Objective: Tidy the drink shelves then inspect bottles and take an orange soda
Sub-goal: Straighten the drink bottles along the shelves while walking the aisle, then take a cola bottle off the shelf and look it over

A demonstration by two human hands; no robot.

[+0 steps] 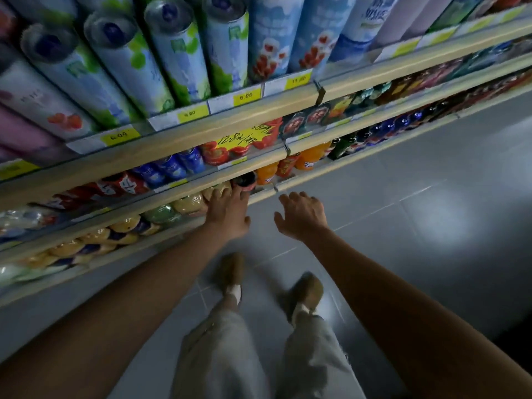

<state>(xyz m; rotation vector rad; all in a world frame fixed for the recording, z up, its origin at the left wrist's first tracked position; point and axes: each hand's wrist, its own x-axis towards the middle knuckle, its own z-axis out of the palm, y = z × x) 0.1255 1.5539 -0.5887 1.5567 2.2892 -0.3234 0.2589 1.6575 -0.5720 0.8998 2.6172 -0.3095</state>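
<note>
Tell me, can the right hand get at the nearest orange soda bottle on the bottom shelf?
Probably yes: the right hand is open and empty, just below the orange soda bottle, with nothing between them.

Two hands (230, 216), two orange soda bottles (267, 172), two shoes (230, 272).

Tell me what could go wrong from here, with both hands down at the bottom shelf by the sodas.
1. The left hand has its fingers at a dark-capped bottle packed tight against the orange soda bottles; pulling or nudging it might tip a neighbour off the low shelf edge onto the tiled floor.
2. The aisle is dim and the picture blurred, so a wrong bottle could be picked.
3. The right hand hangs open, supporting nothing.
</note>
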